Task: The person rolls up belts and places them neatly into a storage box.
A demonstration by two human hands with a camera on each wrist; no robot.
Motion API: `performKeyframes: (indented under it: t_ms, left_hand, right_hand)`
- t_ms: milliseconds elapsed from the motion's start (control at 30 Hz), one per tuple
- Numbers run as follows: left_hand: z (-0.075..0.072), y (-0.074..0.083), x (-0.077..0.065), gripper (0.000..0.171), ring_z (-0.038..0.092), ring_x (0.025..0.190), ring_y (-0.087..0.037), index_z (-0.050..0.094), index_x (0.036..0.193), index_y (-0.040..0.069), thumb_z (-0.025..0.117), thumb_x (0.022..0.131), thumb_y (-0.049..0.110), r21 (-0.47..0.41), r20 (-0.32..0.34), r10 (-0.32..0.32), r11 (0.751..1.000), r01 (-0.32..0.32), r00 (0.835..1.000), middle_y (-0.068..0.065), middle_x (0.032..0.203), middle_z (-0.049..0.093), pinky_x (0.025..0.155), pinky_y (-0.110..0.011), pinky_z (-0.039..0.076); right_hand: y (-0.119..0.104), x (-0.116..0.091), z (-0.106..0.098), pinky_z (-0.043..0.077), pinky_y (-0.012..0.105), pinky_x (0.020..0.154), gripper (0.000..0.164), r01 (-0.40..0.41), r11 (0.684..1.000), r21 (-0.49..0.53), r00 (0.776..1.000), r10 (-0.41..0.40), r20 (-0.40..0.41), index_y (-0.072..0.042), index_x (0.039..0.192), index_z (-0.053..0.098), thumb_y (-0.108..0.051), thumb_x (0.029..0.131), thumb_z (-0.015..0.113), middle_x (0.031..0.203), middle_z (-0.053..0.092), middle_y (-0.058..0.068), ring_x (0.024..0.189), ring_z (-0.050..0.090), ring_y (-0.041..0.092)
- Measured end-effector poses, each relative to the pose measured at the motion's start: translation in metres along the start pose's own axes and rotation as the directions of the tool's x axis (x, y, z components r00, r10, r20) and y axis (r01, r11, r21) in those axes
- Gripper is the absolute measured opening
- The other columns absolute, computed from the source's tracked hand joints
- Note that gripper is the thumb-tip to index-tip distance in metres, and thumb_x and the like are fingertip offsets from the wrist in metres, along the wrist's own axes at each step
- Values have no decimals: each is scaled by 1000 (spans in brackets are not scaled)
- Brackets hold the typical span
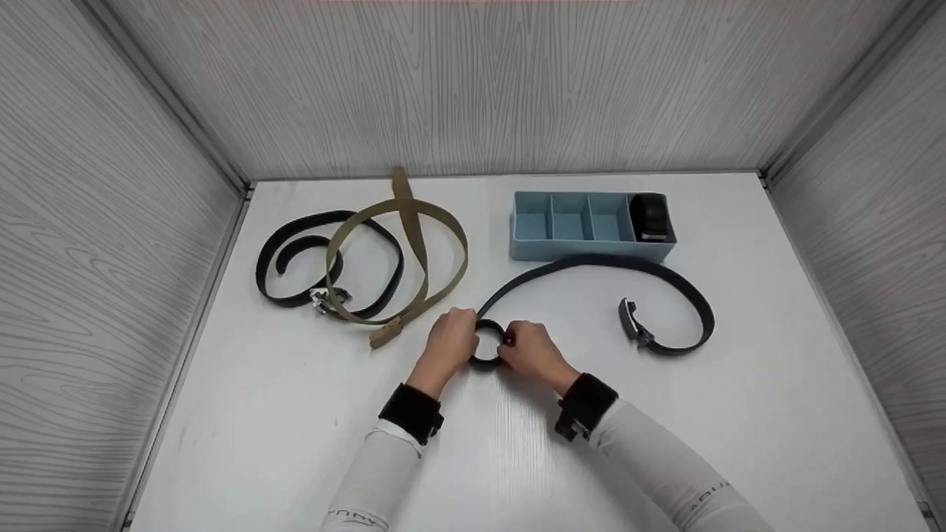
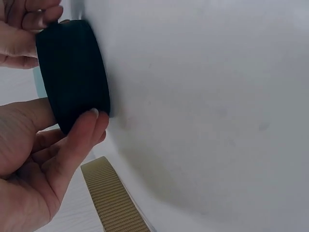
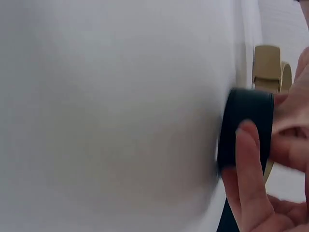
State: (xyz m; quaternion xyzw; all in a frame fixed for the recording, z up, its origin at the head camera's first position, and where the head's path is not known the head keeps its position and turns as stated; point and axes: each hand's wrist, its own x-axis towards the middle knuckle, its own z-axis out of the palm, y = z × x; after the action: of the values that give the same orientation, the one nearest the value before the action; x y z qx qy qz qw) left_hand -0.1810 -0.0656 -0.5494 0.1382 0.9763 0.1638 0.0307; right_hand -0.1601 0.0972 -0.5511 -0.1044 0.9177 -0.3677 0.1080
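Observation:
A black belt (image 1: 591,260) stands on edge on the white table, its one end wound into a small ring-shaped coil. My left hand (image 1: 452,338) grips the coil's left side; in the left wrist view, its thumb and fingers pinch the coiled strap (image 2: 72,72) from both faces. On the opposite side my right hand (image 1: 533,349) pinches the same coil, fingertips over the band (image 3: 245,116) in the right wrist view. From the coil the loose strap arcs away behind the hands and curves right to its metal buckle (image 1: 632,324).
A blue box (image 1: 569,250) with several compartments stands at the back; a rolled black belt (image 1: 650,216) fills its right compartment. At left, a tan webbing belt (image 1: 465,251) overlaps another black belt (image 1: 264,258) with a silver buckle. Grey wood-grain walls (image 1: 473,89) enclose the table.

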Motion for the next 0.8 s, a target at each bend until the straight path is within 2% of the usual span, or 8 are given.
performKeyframes:
  t_ms: [67, 167, 300, 367, 467, 533, 667, 800]
  left_hand:
    - [-1, 0, 2, 10, 67, 69, -32, 66, 72, 2, 71, 80, 3, 33, 2, 28, 999, -28, 1000, -15, 75, 69, 61, -43, 52]
    - [-2, -1, 3, 14, 67, 68, -33, 65, 69, 3, 71, 81, 5, 78, 4, 71, 994, -71, 997, -14, 74, 68, 60, -43, 52]
    - [1, -4, 3, 12, 67, 69, -34, 66, 71, 4, 68, 83, 3, 99, 5, 80, 992, -80, 997, -14, 75, 69, 60, -44, 52]
    - [3, -5, 3, 10, 67, 70, -35, 66, 74, 3, 66, 84, 2, 100, -6, 82, 992, -81, 997, -16, 76, 68, 61, -44, 52]
    - [5, -4, 3, 4, 67, 71, -37, 63, 81, 2, 65, 84, -1, 87, -37, 88, 993, -85, 995, -19, 77, 68, 61, -46, 52]
    - [7, -3, 2, 5, 67, 71, -38, 61, 84, 1, 65, 83, -2, 75, -57, 81, 994, -76, 995, -20, 77, 67, 62, -47, 52]
    - [9, 1, 2, 5, 67, 72, -39, 61, 86, 1, 63, 84, -3, 57, -74, 41, 998, -37, 996, -21, 79, 68, 62, -46, 52]
    - [8, 5, 3, 5, 68, 73, -39, 62, 88, 0, 59, 87, -4, 58, -75, -1, 998, 5, 997, -22, 80, 68, 62, -46, 53]
  right_hand:
    - [-3, 1, 3, 48, 33, 65, 4, 30, 999, -32, 999, -30, -16, -2, 79, 67, -5, 80, 67, 72, 61, 3, 68, 56, 18]
    - [-6, 3, 7, 46, 35, 65, 5, 92, 992, -92, 996, -93, -7, -2, 80, 69, -2, 80, 65, 76, 58, 5, 70, 53, 20]
    - [-4, 8, 7, 46, 36, 67, 13, 173, 975, -139, 985, -175, 2, -2, 88, 73, 3, 81, 64, 79, 57, 6, 71, 53, 21]
    - [-2, 10, 5, 48, 36, 70, 16, 180, 976, -126, 983, -182, -1, 0, 97, 74, 3, 84, 65, 83, 60, 8, 76, 57, 22]
    - [2, 10, 1, 51, 35, 74, 22, 140, 988, -59, 990, -140, 6, 5, 109, 69, -2, 88, 66, 91, 64, 11, 83, 62, 23]
    - [4, 8, -2, 52, 34, 74, 26, 93, 996, -14, 996, -92, 10, 8, 112, 67, -7, 90, 68, 92, 65, 13, 83, 63, 22]
    - [8, 1, -7, 51, 31, 66, 28, 5, 999, 44, 1000, -6, 17, 4, 111, 66, -16, 90, 70, 86, 65, 7, 69, 65, 15]
    - [9, -4, -9, 50, 29, 57, 27, -27, 998, 54, 999, 26, 27, -1, 106, 67, -23, 92, 69, 77, 66, 2, 55, 65, 11]
